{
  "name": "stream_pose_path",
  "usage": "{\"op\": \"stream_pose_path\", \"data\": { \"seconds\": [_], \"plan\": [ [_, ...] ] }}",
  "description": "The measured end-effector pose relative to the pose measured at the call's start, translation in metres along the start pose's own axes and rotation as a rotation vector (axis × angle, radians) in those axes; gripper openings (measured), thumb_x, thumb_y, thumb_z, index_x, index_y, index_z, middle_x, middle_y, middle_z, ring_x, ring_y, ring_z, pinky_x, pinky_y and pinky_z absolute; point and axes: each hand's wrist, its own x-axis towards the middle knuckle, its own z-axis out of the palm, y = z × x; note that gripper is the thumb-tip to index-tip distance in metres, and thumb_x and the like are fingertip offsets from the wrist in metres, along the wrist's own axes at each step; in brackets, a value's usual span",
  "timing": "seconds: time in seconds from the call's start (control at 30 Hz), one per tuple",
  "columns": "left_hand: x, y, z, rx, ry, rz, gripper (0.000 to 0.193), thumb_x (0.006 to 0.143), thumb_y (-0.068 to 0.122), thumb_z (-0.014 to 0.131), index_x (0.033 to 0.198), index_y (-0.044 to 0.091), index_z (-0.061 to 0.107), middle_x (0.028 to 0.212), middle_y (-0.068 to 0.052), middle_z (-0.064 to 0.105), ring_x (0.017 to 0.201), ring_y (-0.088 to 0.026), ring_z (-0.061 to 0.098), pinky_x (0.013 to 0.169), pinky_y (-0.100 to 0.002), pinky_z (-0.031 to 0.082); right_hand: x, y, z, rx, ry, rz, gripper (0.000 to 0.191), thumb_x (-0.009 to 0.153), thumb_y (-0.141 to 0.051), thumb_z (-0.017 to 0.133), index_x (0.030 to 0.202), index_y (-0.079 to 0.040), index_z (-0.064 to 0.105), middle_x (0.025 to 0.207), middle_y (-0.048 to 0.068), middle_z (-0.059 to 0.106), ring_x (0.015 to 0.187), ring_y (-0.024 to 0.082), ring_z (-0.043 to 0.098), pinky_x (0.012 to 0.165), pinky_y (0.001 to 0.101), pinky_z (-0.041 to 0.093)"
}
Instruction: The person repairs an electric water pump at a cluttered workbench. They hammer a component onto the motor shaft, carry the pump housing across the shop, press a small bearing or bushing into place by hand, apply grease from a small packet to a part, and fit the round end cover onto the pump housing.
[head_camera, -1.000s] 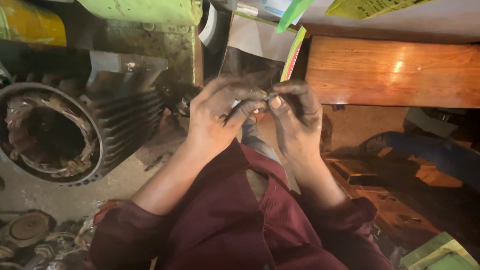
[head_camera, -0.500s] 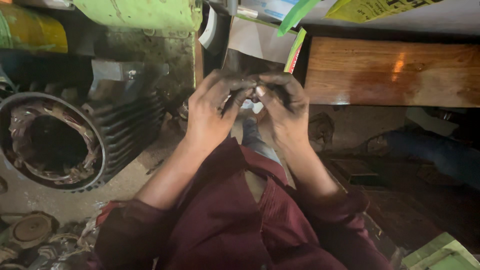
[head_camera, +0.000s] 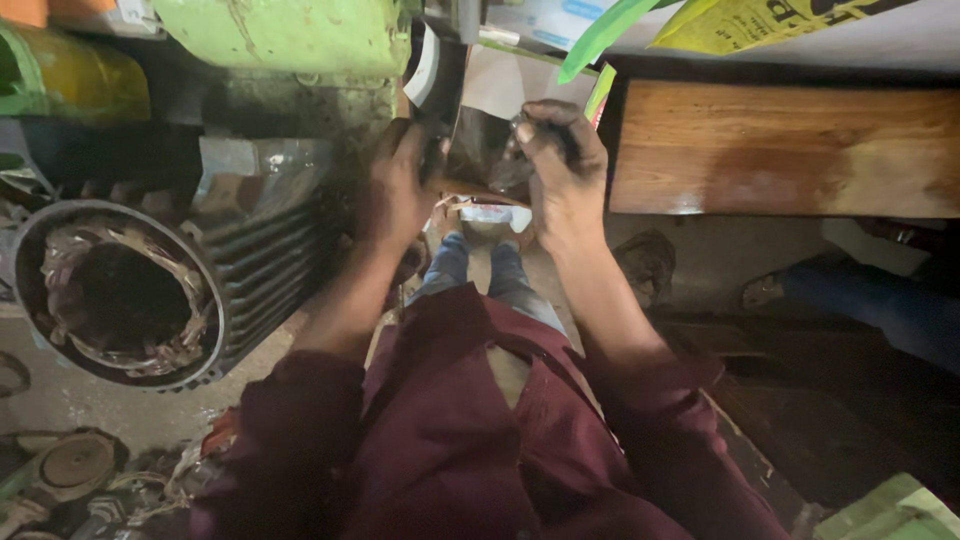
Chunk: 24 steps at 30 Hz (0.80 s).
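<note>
Your left hand (head_camera: 400, 185) and right hand (head_camera: 560, 165) each close their grip on one side edge of a dark, glossy sheet (head_camera: 485, 150), fingers curled around its margin; the sheet is held raised between both hands, in front of your chest and above your knees. What the sheet is made of cannot be told. Both hands are blackened with grime, and your dark red sleeves (head_camera: 640, 420) run back from the wrists toward the camera. Just left of your left hand stands a ribbed electric motor housing (head_camera: 250, 260), its open end facing the camera with the copper windings (head_camera: 120, 300) visible inside. A green machine body (head_camera: 290, 35) sits above the housing. To the right of your right hand lies a brown wooden board (head_camera: 790, 150), well apart from the sheet. Below the sheet, your jeans-clad legs (head_camera: 480, 275) rest over the dusty floor (head_camera: 90, 395).
</note>
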Motion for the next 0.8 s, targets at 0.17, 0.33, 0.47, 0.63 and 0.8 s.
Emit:
{"op": "stream_pose_path", "data": {
  "seconds": [0.17, 0.33, 0.47, 0.63, 0.8],
  "plan": [
    [0.003, -0.026, 0.007, 0.110, -0.045, 0.047, 0.018, 0.100, 0.017, 0.070, 0.114, 0.007, 0.067, 0.106, -0.017, 0.066, 0.098, -0.040, 0.065, 0.084, -0.049, 0.051, 0.032, 0.016, -0.001, -0.296, -0.051, -0.216, 0.017, 0.101, 0.003, 0.075, 0.116, 0.001, 0.069, 0.103, 0.006, 0.071, 0.090, 0.012, 0.065, 0.085, 0.0274, 0.055],
    [0.005, -0.032, 0.004, 0.134, -0.055, 0.102, 0.017, 0.097, 0.017, 0.071, 0.111, 0.006, 0.067, 0.102, -0.017, 0.066, 0.094, -0.040, 0.065, 0.081, -0.050, 0.050, 0.057, 0.027, -0.002, -0.686, -0.020, -0.461, 0.015, 0.098, 0.003, 0.077, 0.111, -0.001, 0.072, 0.107, 0.003, 0.071, 0.090, 0.009, 0.062, 0.080, 0.0239, 0.051],
    [0.006, -0.030, 0.001, 0.150, -0.013, 0.146, 0.013, 0.097, 0.015, 0.071, 0.106, 0.007, 0.067, 0.097, -0.016, 0.067, 0.090, -0.038, 0.066, 0.079, -0.049, 0.052, 0.072, 0.040, 0.001, -0.573, -0.068, -0.481, 0.015, 0.098, 0.005, 0.075, 0.111, -0.002, 0.069, 0.108, 0.003, 0.071, 0.093, 0.008, 0.068, 0.083, 0.0232, 0.057],
    [0.008, -0.026, -0.001, 0.177, 0.007, 0.160, 0.009, 0.095, 0.013, 0.072, 0.101, 0.007, 0.068, 0.092, -0.015, 0.067, 0.085, -0.038, 0.066, 0.076, -0.049, 0.052, 0.079, 0.051, 0.004, -0.474, -0.049, -0.483, 0.018, 0.097, 0.007, 0.075, 0.112, 0.000, 0.069, 0.109, 0.005, 0.070, 0.097, 0.011, 0.068, 0.086, 0.0258, 0.058],
    [0.010, -0.022, -0.004, 0.175, 0.019, 0.168, 0.010, 0.093, 0.012, 0.072, 0.101, 0.007, 0.068, 0.092, -0.016, 0.067, 0.085, -0.038, 0.066, 0.076, -0.049, 0.052, 0.082, 0.051, 0.008, -0.568, -0.069, -0.616, 0.019, 0.096, 0.010, 0.075, 0.111, -0.001, 0.070, 0.111, 0.006, 0.070, 0.099, 0.012, 0.069, 0.089, 0.0266, 0.058]
  ]
}}
